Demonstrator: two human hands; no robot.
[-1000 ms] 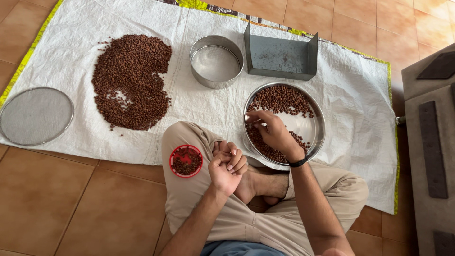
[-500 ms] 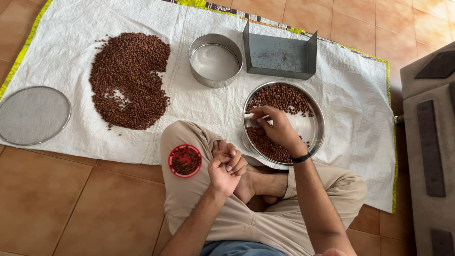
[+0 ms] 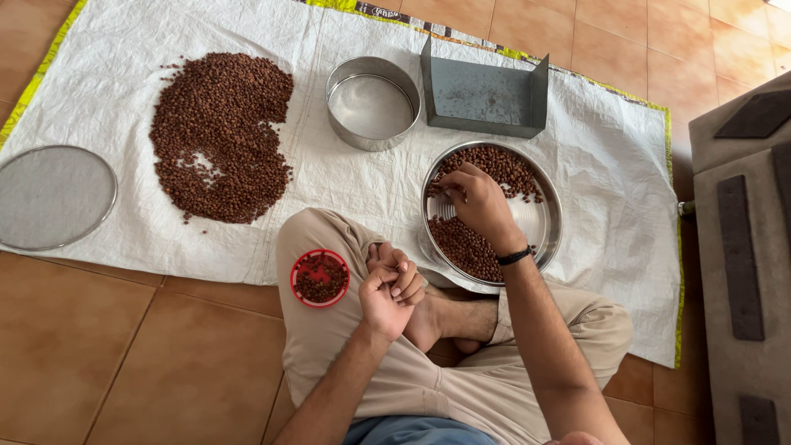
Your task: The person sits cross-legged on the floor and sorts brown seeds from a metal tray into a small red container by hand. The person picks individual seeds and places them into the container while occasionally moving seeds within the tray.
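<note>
Flat sieve (image 3: pixel 51 198): round and grey, far left, half on the white sheet (image 3: pixel 362 185) and half on the brown floor tiles (image 3: pixel 124 354).
Bean pile (image 3: pixel 218 136): lots of small brown beans loose on the sheet, with a few strays at the edges.
Red cup (image 3: pixel 320 278): a little round red cup of beans, sitting on the person's bent knee.
Left hand (image 3: pixel 393 290): curled into a loose fist beside the red cup, resting near the ankle. I cannot tell if it holds any beans.
Ring sieve (image 3: pixel 372 103): a round metal one, behind the knee, well apart from both hands.
Grey tray (image 3: pixel 486 92): a metal scoop with side walls, just behind the big bowl.
Big steel bowl (image 3: pixel 552 235): shiny and round, on the sheet in front of the right leg. Beans (image 3: pixel 461 243) lie at its far and near sides, with bare metal between.
Right hand (image 3: pixel 478 202): inside the bowl, fingers close together and tips down on the beans. It looks like it is picking at them.
What could go wrong: the red cup could tip if the knee moves, and beans would roll on the floor. A hard push could flick beans out of the bowl.
Hard to see: the fingertips hide what they pinch. The right hand covers part of the bowl. The grey block at the right is cut off.
</note>
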